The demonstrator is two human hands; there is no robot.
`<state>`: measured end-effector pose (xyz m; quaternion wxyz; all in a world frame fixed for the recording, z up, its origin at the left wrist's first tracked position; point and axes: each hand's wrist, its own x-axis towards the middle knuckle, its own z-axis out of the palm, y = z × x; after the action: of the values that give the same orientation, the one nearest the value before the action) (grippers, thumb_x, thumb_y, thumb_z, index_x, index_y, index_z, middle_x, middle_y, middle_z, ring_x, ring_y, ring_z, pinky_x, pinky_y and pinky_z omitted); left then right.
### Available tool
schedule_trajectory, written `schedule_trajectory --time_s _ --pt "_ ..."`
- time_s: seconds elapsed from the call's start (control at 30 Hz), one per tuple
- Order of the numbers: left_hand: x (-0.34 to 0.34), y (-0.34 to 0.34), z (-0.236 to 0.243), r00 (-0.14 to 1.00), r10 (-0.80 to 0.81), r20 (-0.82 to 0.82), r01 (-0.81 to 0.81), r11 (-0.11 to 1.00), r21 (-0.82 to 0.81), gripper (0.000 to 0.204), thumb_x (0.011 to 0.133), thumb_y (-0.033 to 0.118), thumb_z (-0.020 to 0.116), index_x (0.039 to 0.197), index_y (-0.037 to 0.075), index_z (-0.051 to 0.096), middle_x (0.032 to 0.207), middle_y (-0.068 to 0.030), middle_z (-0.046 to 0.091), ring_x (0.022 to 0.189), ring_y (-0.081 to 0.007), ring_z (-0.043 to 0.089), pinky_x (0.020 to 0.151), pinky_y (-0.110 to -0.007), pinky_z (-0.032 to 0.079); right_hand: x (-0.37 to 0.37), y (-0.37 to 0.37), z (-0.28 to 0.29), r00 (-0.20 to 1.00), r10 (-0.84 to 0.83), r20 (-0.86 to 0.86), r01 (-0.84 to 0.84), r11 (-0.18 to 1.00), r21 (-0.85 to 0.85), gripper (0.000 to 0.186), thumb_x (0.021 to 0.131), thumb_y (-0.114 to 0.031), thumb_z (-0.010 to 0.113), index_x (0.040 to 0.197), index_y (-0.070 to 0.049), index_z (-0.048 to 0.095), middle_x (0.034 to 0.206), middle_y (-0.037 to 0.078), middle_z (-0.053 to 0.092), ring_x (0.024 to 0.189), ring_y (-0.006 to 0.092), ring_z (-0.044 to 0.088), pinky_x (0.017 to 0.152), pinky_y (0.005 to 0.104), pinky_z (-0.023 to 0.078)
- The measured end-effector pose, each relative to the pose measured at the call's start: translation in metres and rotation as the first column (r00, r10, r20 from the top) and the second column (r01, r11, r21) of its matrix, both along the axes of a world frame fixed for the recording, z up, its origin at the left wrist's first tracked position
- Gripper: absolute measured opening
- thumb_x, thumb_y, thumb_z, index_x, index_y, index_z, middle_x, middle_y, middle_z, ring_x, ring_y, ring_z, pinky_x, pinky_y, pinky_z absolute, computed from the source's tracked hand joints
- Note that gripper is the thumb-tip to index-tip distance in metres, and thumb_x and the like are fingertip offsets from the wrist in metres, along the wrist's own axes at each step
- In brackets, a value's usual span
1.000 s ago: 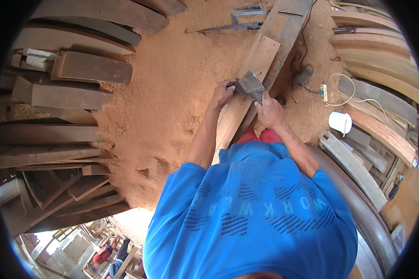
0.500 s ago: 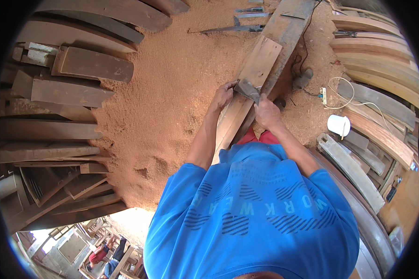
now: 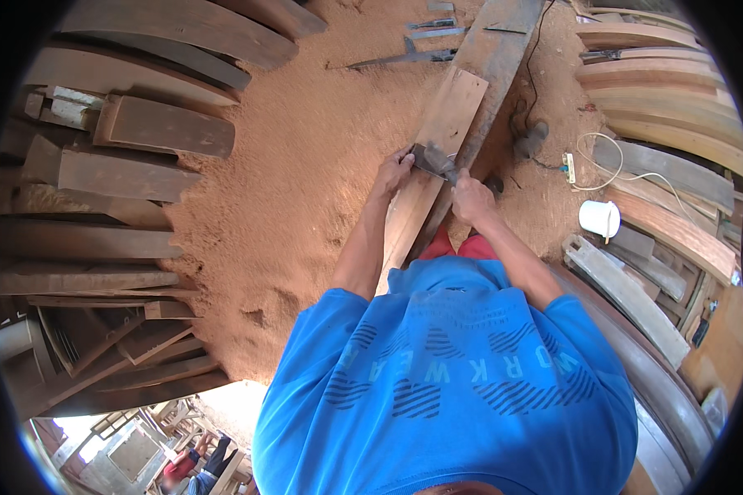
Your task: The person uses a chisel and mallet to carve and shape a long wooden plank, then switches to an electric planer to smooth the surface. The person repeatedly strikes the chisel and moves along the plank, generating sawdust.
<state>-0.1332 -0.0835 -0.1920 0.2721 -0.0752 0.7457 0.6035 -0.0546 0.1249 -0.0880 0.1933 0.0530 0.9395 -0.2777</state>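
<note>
A flat, dark metal tool (image 3: pixel 433 162) with a wide blade lies crosswise over a pale wooden board (image 3: pixel 450 115), held between both hands. My left hand (image 3: pixel 395 169) has its fingers closed at the tool's left end, by the board's edge. The handle end is in my right hand (image 3: pixel 473 196), fingers wrapped round it. Under the pale board runs a long, worn plank (image 3: pixel 512 45), angled from the upper right toward my body.
Stacked boards line the left (image 3: pixel 128 173) and right (image 3: pixel 660 107) sides. Metal tools (image 3: pixel 421 58) lie on sawdust. A power strip (image 3: pixel 569 167) with cords and a white bucket (image 3: pixel 598 219) sit to my right. People (image 3: pixel 182 466) are at the far lower left.
The tool's blade has tilted, with less of its face showing now. My right hand has shifted slightly downward and left; my left hand has moved very little.
</note>
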Motion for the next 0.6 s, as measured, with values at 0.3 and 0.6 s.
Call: schedule_trajectory --time_s 0.3,0.6 --pt "0.0 -0.007 -0.004 1.0 0.031 0.005 -0.031 0.999 -0.018 0.04 0.106 0.022 0.056 0.143 0.009 0.063 0.12 -0.0088 0.074 0.107 -0.0166 0.065 0.095 -0.03 0.05 0.002 -0.017 0.024 0.992 -0.015 -0.129 0.005 0.997 -0.075 0.034 0.097 -0.02 0.063 0.116 0.006 0.052 0.101 0.033 0.07 0.099 0.0504 0.069 0.086 0.0575 0.054" --pt "0.003 -0.013 -0.008 0.999 -0.046 -0.028 0.045 0.998 -0.032 0.045 0.106 0.021 0.056 0.146 0.002 0.057 0.13 -0.0089 0.069 0.114 -0.0169 0.064 0.104 -0.031 0.048 0.002 -0.016 0.029 0.999 0.032 0.008 -0.031 0.999 -0.022 0.03 0.097 -0.02 0.063 0.111 0.004 0.053 0.098 0.033 0.071 0.098 0.0505 0.07 0.085 0.0586 0.054"
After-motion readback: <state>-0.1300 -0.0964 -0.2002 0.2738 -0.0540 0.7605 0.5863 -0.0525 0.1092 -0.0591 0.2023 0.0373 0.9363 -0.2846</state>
